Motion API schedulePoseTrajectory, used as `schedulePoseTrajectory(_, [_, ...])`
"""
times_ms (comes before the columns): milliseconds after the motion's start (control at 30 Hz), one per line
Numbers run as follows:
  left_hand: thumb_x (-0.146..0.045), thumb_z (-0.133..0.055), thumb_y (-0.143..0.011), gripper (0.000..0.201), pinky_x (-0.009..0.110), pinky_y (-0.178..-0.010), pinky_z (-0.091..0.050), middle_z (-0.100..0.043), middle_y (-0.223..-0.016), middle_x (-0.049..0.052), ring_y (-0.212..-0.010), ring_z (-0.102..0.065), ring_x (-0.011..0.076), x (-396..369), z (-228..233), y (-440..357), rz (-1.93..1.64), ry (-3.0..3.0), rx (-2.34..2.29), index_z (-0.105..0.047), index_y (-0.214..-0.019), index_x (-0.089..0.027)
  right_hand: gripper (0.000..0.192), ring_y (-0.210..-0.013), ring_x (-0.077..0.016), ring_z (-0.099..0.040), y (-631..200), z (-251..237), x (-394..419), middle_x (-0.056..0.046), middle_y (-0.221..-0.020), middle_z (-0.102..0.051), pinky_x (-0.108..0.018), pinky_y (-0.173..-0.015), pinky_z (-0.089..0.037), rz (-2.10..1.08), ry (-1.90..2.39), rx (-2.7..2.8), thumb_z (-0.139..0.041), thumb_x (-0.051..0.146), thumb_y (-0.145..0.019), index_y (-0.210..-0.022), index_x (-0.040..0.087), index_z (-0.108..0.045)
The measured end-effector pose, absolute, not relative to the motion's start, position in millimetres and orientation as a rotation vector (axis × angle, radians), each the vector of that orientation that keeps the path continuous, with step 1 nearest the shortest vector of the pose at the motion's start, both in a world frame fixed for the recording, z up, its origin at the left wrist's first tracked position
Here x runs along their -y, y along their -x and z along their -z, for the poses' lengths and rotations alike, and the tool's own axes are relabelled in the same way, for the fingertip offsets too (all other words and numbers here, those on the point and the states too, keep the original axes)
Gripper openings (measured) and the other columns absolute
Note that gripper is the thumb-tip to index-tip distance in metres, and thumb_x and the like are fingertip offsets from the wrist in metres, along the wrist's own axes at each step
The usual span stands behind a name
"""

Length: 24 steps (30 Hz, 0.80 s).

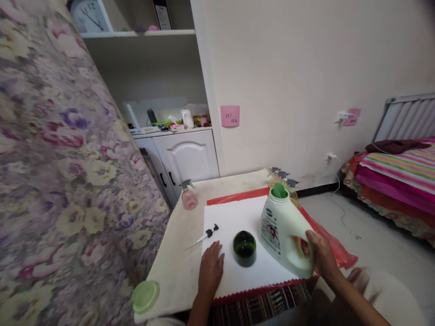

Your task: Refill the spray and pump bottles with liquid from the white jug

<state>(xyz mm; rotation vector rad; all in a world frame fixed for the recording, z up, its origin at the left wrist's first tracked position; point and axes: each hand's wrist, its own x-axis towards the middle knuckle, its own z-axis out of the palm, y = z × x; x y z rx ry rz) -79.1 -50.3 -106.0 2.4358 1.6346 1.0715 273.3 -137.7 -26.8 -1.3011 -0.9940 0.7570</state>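
Note:
My right hand [321,256] grips the handle of a pale green detergent jug [282,231], which stands uncapped on a white cloth [234,217]. Left of the jug on the cloth sits a dark green round bottle [244,248], its top open. My left hand [210,269] lies flat on the cloth beside that bottle, fingers together, holding nothing. A pump sprayer head with a long white tube [204,236] lies at the cloth's left edge. A light green cap [145,296] rests near the table's front left corner.
The small table [176,253] stands against a floral curtain [57,181]. A pink spray bottle [189,197] is at its back left, another spray bottle [282,181] behind the jug. Red plastic [336,253] lies under the cloth. A bed [394,176] is at right.

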Motion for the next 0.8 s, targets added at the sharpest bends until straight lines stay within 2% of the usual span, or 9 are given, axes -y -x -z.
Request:
schedulePoseTrajectory(200, [-0.03, -0.049, -0.085, 0.031, 0.05, -0.098, -0.048, -0.068, -0.12, 0.008, -0.114, -0.061, 0.0263, 52, 94, 79, -1.074, -2.31, -1.596, -0.066, -0.109, -0.022, 0.056, -0.04, -0.0144, -0.042, -279, 24, 136, -0.001, -0.038, -0.047, -0.028, -0.046, -0.034, -0.826, 1.303, 1.039, -0.043, 0.066, -0.079, -0.046, 0.021, -0.049])
schedulePoseTrajectory(367, [-0.033, -0.042, -0.092, 0.031, 0.038, -0.093, -0.052, -0.069, -0.115, 0.007, -0.107, -0.064, 0.0209, 54, 52, 61, -1.086, -2.222, -1.523, -0.062, -0.112, -0.021, 0.061, -0.039, -0.0145, -0.043, -281, 23, 138, -0.002, -0.036, -0.047, -0.028, -0.045, -0.034, -0.879, 1.302, 1.081, -0.042, 0.07, -0.076, -0.04, 0.021, -0.049])
schedulePoseTrajectory(567, [-0.028, -0.055, -0.086, 0.027, 0.042, -0.101, -0.045, -0.065, -0.118, 0.008, -0.113, -0.058, 0.0231, 54, -2, 17, -1.113, -2.124, -1.151, -0.062, -0.111, -0.023, 0.06, -0.038, -0.0146, -0.042, -283, 31, 138, -0.002, -0.037, -0.048, -0.028, -0.044, -0.032, -0.925, 1.275, 1.045, -0.042, 0.067, -0.078, -0.04, 0.021, -0.05])
schedulePoseTrajectory(667, [-0.025, -0.064, -0.079, 0.03, 0.042, -0.098, -0.046, -0.066, -0.115, 0.008, -0.11, -0.059, 0.0246, 52, -5, 4, -1.08, -2.088, -1.056, -0.063, -0.109, -0.023, 0.061, -0.039, -0.0151, -0.043, -286, 41, 136, -0.002, -0.037, -0.048, -0.029, -0.045, -0.032, -0.957, 1.249, 1.033, -0.041, 0.065, -0.08, -0.04, 0.02, -0.051])
schedulePoseTrajectory(800, [-0.022, -0.063, -0.078, 0.024, 0.038, -0.094, -0.048, -0.068, -0.106, 0.006, -0.103, -0.061, 0.0229, 50, 1, 1, -1.094, -1.977, -1.019, -0.064, -0.102, -0.022, 0.062, -0.039, -0.0154, -0.042, -292, 46, 137, -0.003, -0.037, -0.047, -0.03, -0.045, -0.032, -0.986, 1.222, 1.044, -0.041, 0.066, -0.08, -0.04, 0.02, -0.053])
